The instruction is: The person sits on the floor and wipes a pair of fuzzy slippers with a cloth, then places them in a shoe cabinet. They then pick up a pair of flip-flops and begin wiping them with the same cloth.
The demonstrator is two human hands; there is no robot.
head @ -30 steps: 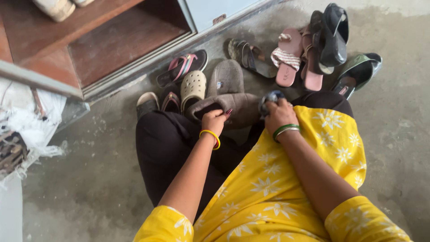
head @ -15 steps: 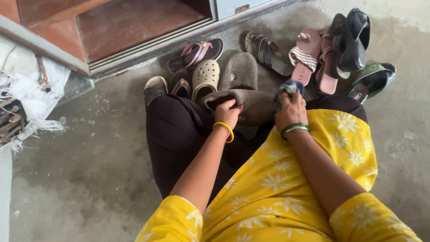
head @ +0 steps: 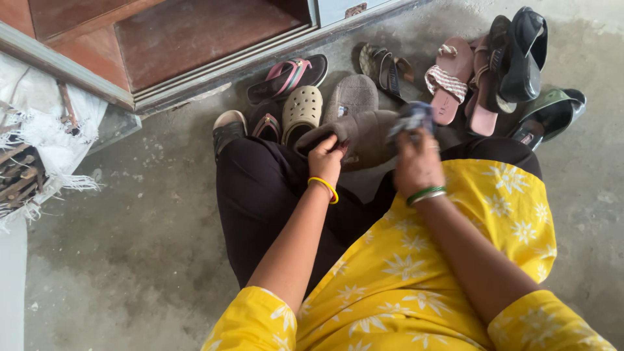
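Since the earlier frame the grey-brown slipper (head: 364, 135) has been lifted and tilted so its toe points up toward the pile of footwear, and the right hand (head: 418, 162) has carried the blue-grey cloth (head: 409, 117) up against the slipper's toe end.

The concrete floor (head: 130, 214) fills most of the view, with a reddish wooden cabinet shelf (head: 195, 32) open at the top left and a frayed white sack (head: 45, 136) at the left edge. The person sits on the floor in black trousers and a yellow flowered tunic (head: 416, 260).

The slipper is held above the lap, between the 2 hands. The left hand (head: 327, 156), with a yellow bangle at the wrist, is closed on the slipper's open heel end, fingers curled into the opening. The right hand, with green bangles, is bunched tight around the cloth, which touches the slipper.

Just beyond lies the matching grey slipper (head: 352, 96) flat on the floor, with a cream perforated clog (head: 300, 112) beside it and a pink-strapped black sandal (head: 287, 77) behind. To the right, 2 pink sandals (head: 455, 81) lean near a black shoe (head: 523, 55) and a green sandal (head: 549, 116).
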